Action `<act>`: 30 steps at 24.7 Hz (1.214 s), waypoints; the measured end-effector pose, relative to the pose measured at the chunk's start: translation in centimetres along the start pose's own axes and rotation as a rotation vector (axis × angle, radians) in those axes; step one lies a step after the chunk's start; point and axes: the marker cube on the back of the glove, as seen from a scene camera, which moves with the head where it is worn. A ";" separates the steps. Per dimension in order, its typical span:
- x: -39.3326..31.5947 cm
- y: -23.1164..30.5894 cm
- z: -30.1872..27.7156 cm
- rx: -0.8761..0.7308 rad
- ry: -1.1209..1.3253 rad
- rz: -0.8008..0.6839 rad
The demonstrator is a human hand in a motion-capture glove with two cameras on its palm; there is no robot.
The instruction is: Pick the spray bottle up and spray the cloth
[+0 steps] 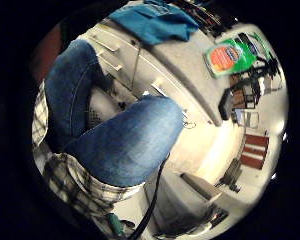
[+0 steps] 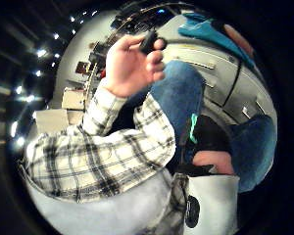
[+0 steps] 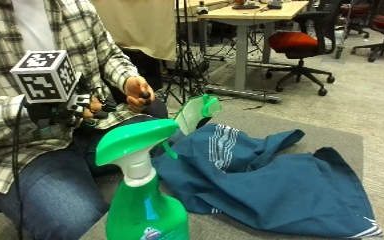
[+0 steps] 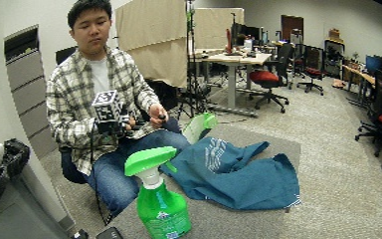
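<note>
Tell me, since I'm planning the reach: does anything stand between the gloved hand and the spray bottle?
Nothing visible does. The gloved right hand is at the person's lap; the green plastic spray bottle stands on the grey table beside the blue cloth.

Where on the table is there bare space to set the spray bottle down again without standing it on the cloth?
Bare table shows in front of the blue cloth, beside the green spray bottle, and along the far edge beyond the cloth. The middle is crowded: the cloth spreads across it, with a second green-capped bottle at its near-person edge.
</note>
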 end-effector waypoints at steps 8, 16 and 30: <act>6.7 -1.5 -2.4 0.086 -0.043 0.232; 13.8 -3.8 -4.3 0.209 -0.144 0.405; 23.3 -8.7 -8.6 0.433 -0.231 0.535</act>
